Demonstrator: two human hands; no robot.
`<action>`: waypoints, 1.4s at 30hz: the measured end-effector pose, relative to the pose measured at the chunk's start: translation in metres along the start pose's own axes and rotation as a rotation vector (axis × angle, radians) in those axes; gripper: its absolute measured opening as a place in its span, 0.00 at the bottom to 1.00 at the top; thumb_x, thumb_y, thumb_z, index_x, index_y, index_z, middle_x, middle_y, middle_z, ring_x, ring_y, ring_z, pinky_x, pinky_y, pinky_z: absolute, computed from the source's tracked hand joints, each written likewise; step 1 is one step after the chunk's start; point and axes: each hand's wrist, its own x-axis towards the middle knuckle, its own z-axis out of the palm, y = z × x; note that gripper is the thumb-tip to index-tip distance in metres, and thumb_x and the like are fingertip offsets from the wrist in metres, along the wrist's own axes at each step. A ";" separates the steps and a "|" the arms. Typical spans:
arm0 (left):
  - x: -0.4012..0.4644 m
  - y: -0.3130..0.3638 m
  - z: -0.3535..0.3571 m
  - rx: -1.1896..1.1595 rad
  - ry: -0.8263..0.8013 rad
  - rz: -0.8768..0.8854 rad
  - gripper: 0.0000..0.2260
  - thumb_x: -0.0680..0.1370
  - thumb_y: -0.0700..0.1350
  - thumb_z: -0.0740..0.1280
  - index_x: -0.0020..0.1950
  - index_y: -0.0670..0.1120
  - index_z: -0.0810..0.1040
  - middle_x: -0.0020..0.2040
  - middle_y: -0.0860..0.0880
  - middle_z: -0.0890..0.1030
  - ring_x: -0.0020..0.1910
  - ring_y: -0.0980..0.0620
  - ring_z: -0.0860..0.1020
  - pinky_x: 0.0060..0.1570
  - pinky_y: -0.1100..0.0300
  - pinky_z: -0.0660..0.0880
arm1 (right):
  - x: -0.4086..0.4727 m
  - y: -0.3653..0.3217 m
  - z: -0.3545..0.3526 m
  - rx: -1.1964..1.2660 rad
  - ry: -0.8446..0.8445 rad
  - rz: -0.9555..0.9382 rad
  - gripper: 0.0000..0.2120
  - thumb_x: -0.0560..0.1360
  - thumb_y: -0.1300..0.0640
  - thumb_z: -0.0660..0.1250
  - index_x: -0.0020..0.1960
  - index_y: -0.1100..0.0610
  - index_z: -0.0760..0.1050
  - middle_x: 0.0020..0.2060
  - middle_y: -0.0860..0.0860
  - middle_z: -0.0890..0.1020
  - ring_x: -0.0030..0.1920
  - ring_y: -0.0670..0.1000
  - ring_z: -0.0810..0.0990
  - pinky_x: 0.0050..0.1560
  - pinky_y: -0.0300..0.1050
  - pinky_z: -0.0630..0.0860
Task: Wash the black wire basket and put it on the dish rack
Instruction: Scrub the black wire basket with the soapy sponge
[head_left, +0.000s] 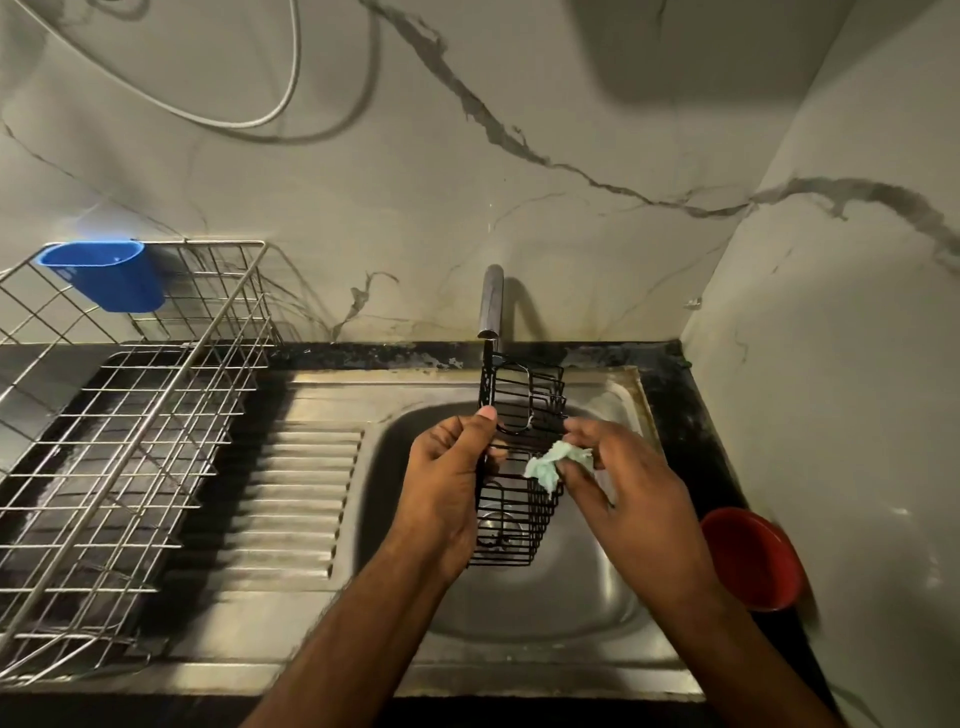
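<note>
A long, narrow black wire basket (522, 400) hangs over the steel sink bowl (587, 582), its far end just under the tap (491, 301). My left hand (447, 483) grips its left side, thumb on the rim. My right hand (618, 488) pinches a crumpled pale green scrub cloth (556, 462) against the basket's right edge. The silver wire dish rack (130, 426) stands on the left of the counter.
A blue plastic cup (106, 280) hangs on the rack's back corner. The ribbed steel drainboard (296, 499) lies between rack and bowl. A red bowl (748, 558) sits at the right on the dark counter. Marble-patterned walls close in behind and on the right.
</note>
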 end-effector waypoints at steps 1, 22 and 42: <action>0.000 -0.001 0.001 0.011 -0.004 0.000 0.12 0.82 0.43 0.67 0.40 0.40 0.77 0.31 0.46 0.79 0.28 0.53 0.79 0.30 0.59 0.79 | 0.000 -0.003 0.001 0.008 0.012 0.017 0.12 0.78 0.55 0.70 0.60 0.52 0.75 0.54 0.48 0.79 0.53 0.46 0.78 0.52 0.29 0.70; -0.001 0.000 -0.002 -0.007 -0.037 0.046 0.10 0.83 0.40 0.65 0.45 0.37 0.78 0.30 0.48 0.80 0.25 0.56 0.77 0.28 0.63 0.77 | 0.007 0.006 0.007 0.284 0.169 0.233 0.09 0.78 0.62 0.69 0.55 0.51 0.81 0.50 0.44 0.82 0.51 0.41 0.81 0.48 0.30 0.75; 0.005 0.000 -0.006 -0.180 -0.027 0.026 0.06 0.80 0.40 0.67 0.45 0.40 0.81 0.34 0.48 0.82 0.31 0.55 0.78 0.35 0.62 0.78 | 0.012 -0.004 0.009 0.683 0.003 0.370 0.09 0.79 0.55 0.66 0.59 0.51 0.77 0.52 0.48 0.84 0.54 0.47 0.82 0.56 0.47 0.79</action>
